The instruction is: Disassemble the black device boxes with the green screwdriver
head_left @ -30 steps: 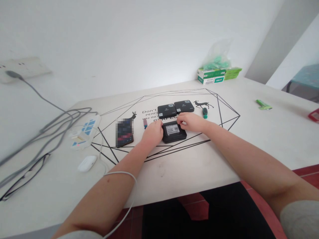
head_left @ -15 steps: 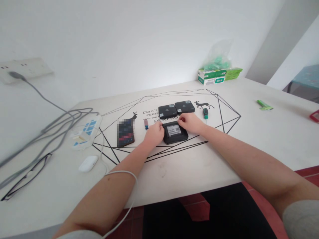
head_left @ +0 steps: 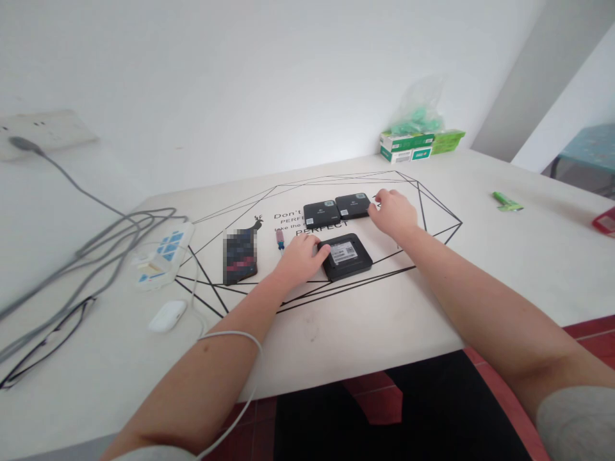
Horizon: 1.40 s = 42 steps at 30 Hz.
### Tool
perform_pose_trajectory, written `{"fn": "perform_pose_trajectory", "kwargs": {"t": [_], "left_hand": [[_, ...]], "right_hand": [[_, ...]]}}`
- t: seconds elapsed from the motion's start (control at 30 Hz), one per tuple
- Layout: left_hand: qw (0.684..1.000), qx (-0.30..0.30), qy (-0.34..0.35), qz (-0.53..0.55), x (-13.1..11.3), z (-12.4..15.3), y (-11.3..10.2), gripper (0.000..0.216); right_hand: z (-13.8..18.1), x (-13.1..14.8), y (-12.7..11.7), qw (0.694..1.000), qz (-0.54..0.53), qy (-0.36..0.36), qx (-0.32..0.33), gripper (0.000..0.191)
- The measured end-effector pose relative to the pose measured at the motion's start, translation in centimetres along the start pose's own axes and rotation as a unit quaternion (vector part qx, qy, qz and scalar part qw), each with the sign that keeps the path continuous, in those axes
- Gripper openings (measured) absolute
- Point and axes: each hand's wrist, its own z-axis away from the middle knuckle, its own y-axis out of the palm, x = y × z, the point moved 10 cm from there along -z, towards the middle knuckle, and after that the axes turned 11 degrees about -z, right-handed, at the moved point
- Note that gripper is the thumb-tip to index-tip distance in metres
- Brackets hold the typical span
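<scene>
Black plastic, as it appears, is being presented in the labelled case (head_left: 353, 266), which is lying flat on the middle part of the table (head_left: 312, 349), well in from the near edge. Its pale label (head_left: 343, 252) is being turned upward inside a raised rim. At the case's left side the left hand (head_left: 300, 257) is being rested, its thumb being laid over the rim and its other fingers being kept beside the far left corner; how firmly they are gripping cannot be told. Toward the far edge of the table, the right hand (head_left: 394, 216) is being held apart from the case, just beside the right-hand box (head_left: 354, 206). Between its thumb and index finger a narrow gap is being left; whether anything is being covered by the palm cannot be told. Next to that box, the left-hand box (head_left: 321, 215) is lying. Toward the left edge of the table, a screwdriver (head_left: 280, 239) and a phone (head_left: 240, 257) are being displayed.

The case is being judged light and stiff, with smooth walls that are perhaps slippery and a rim that is possibly brittle. Holds are being favoured at opposite outer walls, the label being left uncovered.
</scene>
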Motion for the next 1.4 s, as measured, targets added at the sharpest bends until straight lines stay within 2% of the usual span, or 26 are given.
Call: {"fn": "perform_pose_trajectory", "kwargs": {"t": [0.07,0.17,0.23,0.3,0.37,0.43,0.53,0.63,0.77,0.87,1.03,1.23,1.33,1.4], "left_hand": [[0.999,0.027,0.020,-0.035,-0.4,0.2,0.1,0.048],[0.995,0.077,0.055,-0.043,-0.9,0.6,0.6,0.070],[0.991,0.102,0.076,-0.033,-1.1,0.8,1.0,0.088],[0.990,0.110,0.082,-0.029,-1.1,1.0,1.2,0.102],[0.991,0.106,0.074,-0.029,-1.1,1.0,1.2,0.104],[0.992,0.101,0.067,-0.026,-1.4,1.1,1.3,0.102],[0.994,0.087,0.061,-0.018,-2.1,1.2,1.4,0.100],[0.996,0.072,0.046,-0.015,-2.4,1.3,1.6,0.098],[0.997,0.071,0.027,-0.015,-2.4,1.2,1.9,0.101],[0.997,0.077,0.025,-0.011,-2.5,1.1,2.0,0.103],[0.996,0.082,0.030,-0.001,-2.7,1.1,1.9,0.105],[0.997,0.072,0.034,-0.001,-2.7,1.2,1.8,0.100],[0.996,0.075,0.037,0.000,-2.7,1.2,1.9,0.104],[0.996,0.082,0.035,-0.002,-2.7,1.3,2.0,0.107]], "right_hand": [[-0.9,-2.5,-0.9,0.998,0.049,0.048,-0.010,0.036],[-1.5,-6.1,0.3,0.988,0.066,0.127,0.064,0.046],[-1.6,-7.1,1.3,0.983,0.048,0.143,0.106,0.047],[-1.6,-7.0,1.7,0.983,0.028,0.142,0.113,0.048],[-1.4,-6.3,1.8,0.983,-0.018,0.145,0.109,0.051],[-1.0,-4.9,1.6,0.978,-0.116,0.141,0.097,0.057],[-0.3,-1.0,-0.2,0.964,-0.263,0.039,0.026,0.062],[1.5,2.5,-1.2,0.941,-0.331,-0.060,-0.017,0.066],[4.6,5.9,-0.3,0.900,-0.410,-0.146,0.005,0.069],[6.8,8.0,0.1,0.881,-0.419,-0.220,0.025,0.066],[8.2,8.9,0.0,0.862,-0.437,-0.257,0.029,0.054],[7.9,8.8,0.4,0.866,-0.431,-0.252,0.035,0.052],[8.3,9.5,-0.6,0.854,-0.435,-0.283,0.033,0.045],[8.6,10.2,-1.5,0.834,-0.459,-0.303,0.039,0.038]]}}
